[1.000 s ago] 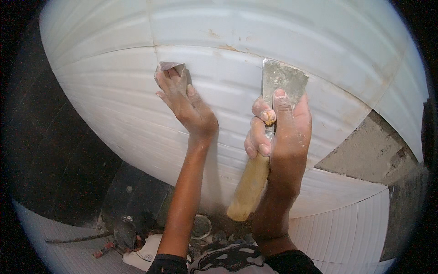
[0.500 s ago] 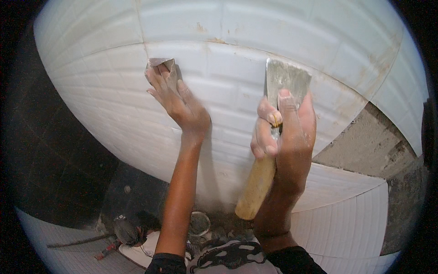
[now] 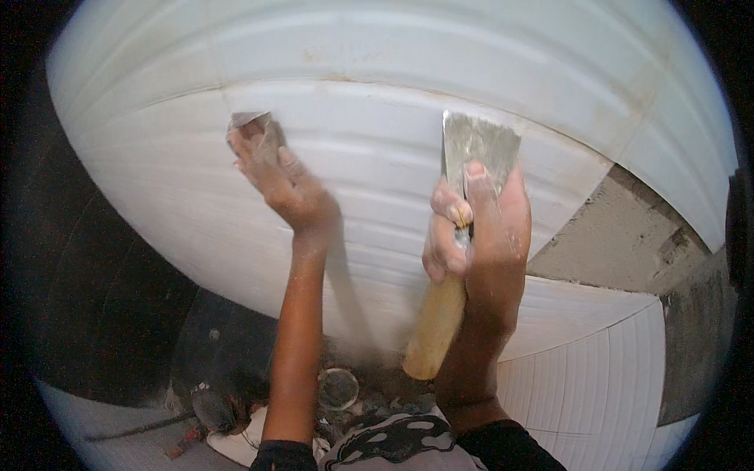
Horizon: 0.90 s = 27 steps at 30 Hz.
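Note:
My left hand presses a small, thin grey-brown sheet against the white ribbed wall tiles. The sheet is bent around the fingertips, and I cannot make out whether it is an abrasive sheet or a scraper. Further right, my right hand grips a putty knife, thumb flat on its grey-smeared metal blade. The blade points up in front of the tiles; whether it touches them is unclear. Its pale wooden handle hangs below the fist. Whitish dust coats the fingers of both hands.
An untiled patch of rough grey cement lies right of the putty knife. Dark tiles cover the left side. Below, another person is near a round bucket among rubble. White ribbed tiles continue at lower right.
Both hands appear slightly further left and lower at the top, as the view itself has shifted with the wall. Each hand keeps the same hold, near the same tile seams.

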Each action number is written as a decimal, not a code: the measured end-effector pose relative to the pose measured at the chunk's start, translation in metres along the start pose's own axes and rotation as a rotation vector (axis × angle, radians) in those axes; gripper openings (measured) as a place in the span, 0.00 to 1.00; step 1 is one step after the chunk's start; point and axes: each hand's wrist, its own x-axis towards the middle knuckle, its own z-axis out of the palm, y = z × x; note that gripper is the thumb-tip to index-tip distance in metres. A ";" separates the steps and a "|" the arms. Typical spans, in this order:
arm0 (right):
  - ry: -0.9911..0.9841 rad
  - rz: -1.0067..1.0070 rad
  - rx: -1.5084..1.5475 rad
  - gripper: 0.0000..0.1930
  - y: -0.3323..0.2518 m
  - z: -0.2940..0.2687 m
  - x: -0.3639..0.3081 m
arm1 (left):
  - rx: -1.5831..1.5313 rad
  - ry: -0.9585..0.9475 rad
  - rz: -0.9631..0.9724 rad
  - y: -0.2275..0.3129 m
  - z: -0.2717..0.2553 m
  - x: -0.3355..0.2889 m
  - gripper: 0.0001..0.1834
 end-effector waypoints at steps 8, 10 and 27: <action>0.050 -0.003 -0.058 0.15 -0.012 -0.017 -0.006 | 0.078 0.008 0.024 -0.008 -0.002 -0.002 0.25; 0.050 -0.009 0.013 0.15 -0.018 -0.027 -0.007 | 0.050 0.008 0.008 -0.005 0.002 -0.002 0.25; 0.109 0.036 -0.037 0.12 -0.032 -0.037 -0.010 | 0.023 -0.017 0.013 -0.007 0.000 0.000 0.26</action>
